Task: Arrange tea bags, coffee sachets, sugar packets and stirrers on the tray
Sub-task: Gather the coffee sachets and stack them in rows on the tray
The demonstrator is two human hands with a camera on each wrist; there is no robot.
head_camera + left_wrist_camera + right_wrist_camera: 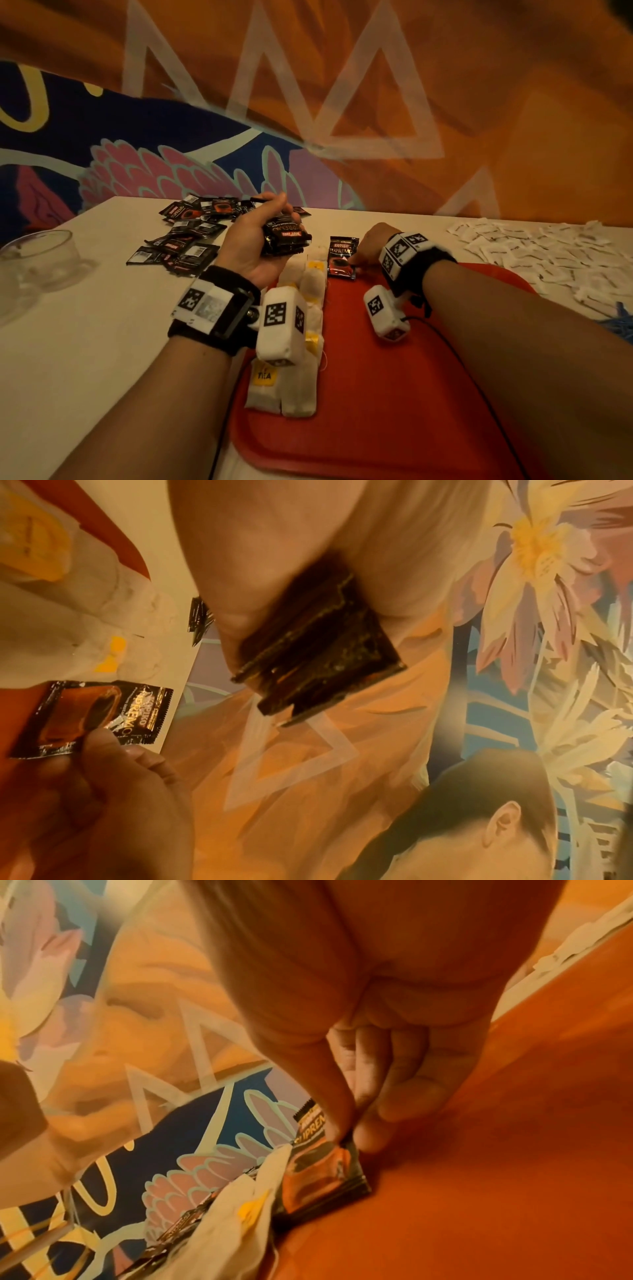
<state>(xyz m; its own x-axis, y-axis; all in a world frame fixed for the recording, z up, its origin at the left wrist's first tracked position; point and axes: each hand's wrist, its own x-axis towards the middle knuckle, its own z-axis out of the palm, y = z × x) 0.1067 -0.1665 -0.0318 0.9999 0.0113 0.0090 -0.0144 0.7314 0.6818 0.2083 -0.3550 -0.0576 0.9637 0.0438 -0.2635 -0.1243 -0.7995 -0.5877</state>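
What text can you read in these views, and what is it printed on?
"KOPIKO SUPREMO": coffee sachet at the tray's far edge, touched by the right hand.
"SUPREMO", upside down: sachet stack held in the left hand.
"TEA": yellow tag on the tea bags.
Loose sachets and sugar packets: print too small or blurred.

Tea bags [301,329] on tray [394,394], sachet [342,257] right of them

Coffee sachet [343,257]: "KOPIKO SUPREMO"; tea bag tag [264,375]: "TEA".
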